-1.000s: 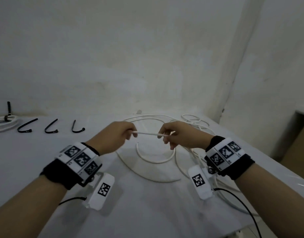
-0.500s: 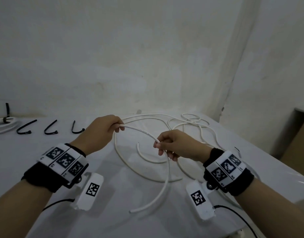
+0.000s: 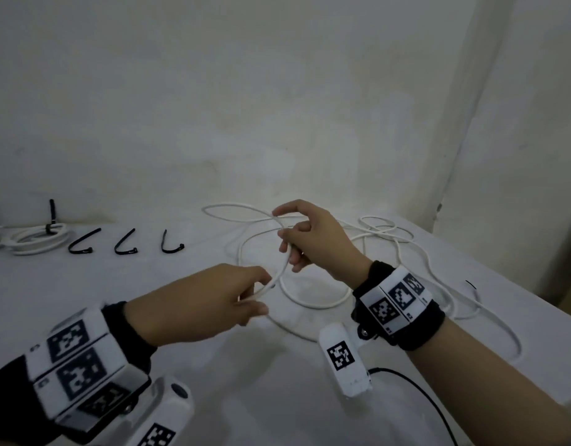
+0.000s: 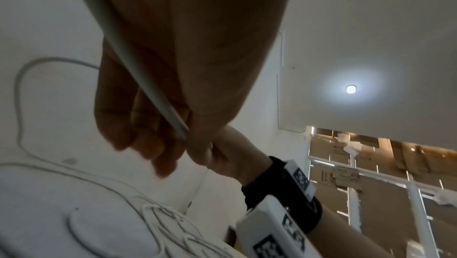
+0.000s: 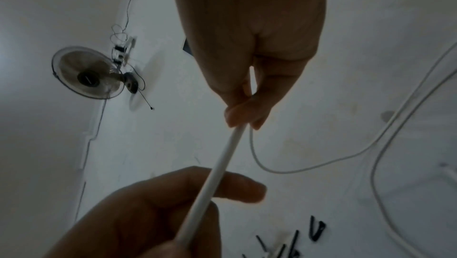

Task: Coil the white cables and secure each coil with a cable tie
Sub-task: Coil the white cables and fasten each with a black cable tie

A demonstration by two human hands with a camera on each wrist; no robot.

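Head view, looking down at a plain white tabletop (image 3: 245, 397). Pinched between thumb and curled fingers of the left hand (image 3: 207, 300), low and near: one stretch of the thin white round cable (image 3: 282, 272). Gripped higher and farther out by the right hand (image 3: 310, 239): the same stretch, with thumb and forefinger closed on a crossing of strands above and the lower fingers curled round the run below. Held taut between the two, most likely to draw in slack and lay a first turn; no coil formed yet in either hand. Left sprawling in loose loops across the table's far right: the remainder of the cable. Set in a row at far left, well apart from the work: three bent black plastic cable ties (image 3: 124, 244), apparently waiting. Just beside them, a white cable coil already bound with a black tie (image 3: 39, 236).

Left wrist view: adds the underside of the grip, with the cable running across the curled left fingers (image 4: 118, 121) and seeming to end there, a detail hidden from above; also a round ceiling lamp (image 4: 351, 89). Right wrist view: confirms a fingertip pinch on the cable, shows the left hand cupped round it lower down, and brings in a wall-mounted fan (image 5: 86, 72) seen nowhere else
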